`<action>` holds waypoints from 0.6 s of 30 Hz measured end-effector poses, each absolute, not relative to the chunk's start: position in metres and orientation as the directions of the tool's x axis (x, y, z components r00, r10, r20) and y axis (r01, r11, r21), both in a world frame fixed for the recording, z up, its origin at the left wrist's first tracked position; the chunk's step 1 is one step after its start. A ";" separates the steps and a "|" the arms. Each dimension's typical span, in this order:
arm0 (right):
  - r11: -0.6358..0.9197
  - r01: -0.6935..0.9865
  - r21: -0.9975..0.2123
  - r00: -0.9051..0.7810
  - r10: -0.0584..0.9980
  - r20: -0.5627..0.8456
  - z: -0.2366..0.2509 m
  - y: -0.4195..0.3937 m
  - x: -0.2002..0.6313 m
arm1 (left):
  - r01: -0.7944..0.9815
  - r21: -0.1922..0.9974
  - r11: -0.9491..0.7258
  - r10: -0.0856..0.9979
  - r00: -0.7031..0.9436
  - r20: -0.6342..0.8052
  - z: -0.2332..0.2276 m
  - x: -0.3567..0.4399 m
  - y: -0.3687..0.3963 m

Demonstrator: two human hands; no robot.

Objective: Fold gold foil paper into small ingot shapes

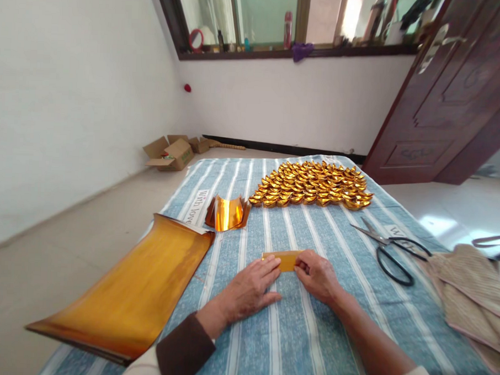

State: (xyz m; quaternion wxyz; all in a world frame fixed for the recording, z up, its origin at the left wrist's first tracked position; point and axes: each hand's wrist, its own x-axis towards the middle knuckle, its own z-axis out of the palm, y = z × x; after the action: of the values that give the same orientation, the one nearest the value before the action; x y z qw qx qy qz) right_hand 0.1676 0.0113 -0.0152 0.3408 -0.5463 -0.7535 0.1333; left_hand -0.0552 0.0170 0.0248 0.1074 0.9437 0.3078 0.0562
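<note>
Here your left hand (251,287) and right hand (318,274) pinch a gold foil slip (286,259) flat on the striped cloth (310,334) printed "With love".

- One view only, from a camera worn on the person's head.
- It looks forward and down along the striped bed (268,332), the forearms entering from the bottom edge.
- The near bed is close; the far wall, window sill (289,52) and door (456,97) lie well beyond.
</note>
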 end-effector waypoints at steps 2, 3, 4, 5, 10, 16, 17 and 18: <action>0.369 0.730 -0.575 -0.172 0.914 0.368 -0.015 0.011 0.168 | 0.580 0.222 -0.783 0.603 0.797 0.044 0.026 -0.061 0.017; 0.368 0.729 -0.577 -0.171 0.914 0.367 -0.014 0.011 0.168 | 0.587 0.213 -0.781 0.607 0.793 0.042 0.027 -0.063 0.016; 0.367 0.727 -0.580 -0.170 0.915 0.367 -0.014 0.011 0.168 | 0.592 0.202 -0.780 0.611 0.791 0.039 0.027 -0.065 0.016; 0.366 0.726 -0.582 -0.169 0.915 0.366 -0.014 0.011 0.168 | 0.598 0.192 -0.778 0.614 0.788 0.035 0.027 -0.067 0.016; 0.360 0.719 -0.595 -0.164 0.919 0.358 -0.014 0.011 0.169 | 0.623 0.186 -0.759 0.642 0.765 0.057 0.024 -0.077 0.014; 0.350 0.714 -0.607 -0.158 0.924 0.348 -0.015 0.011 0.168 | 0.631 0.193 -0.751 0.655 0.749 0.098 0.019 -0.090 0.012; 0.349 0.714 -0.608 -0.157 0.925 0.346 -0.015 0.011 0.168 | 0.632 0.195 -0.750 0.657 0.747 0.105 0.019 -0.091 0.012; 0.347 0.713 -0.608 -0.157 0.926 0.344 -0.015 0.011 0.168 | 0.633 0.196 -0.749 0.658 0.745 0.110 0.019 -0.092 0.011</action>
State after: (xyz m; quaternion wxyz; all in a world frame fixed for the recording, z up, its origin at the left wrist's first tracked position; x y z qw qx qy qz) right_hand 0.1683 0.0110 -0.0147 0.3445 -0.5501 -0.7450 0.1540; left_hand -0.0917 0.0115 0.0189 0.0733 0.9311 0.3467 0.0864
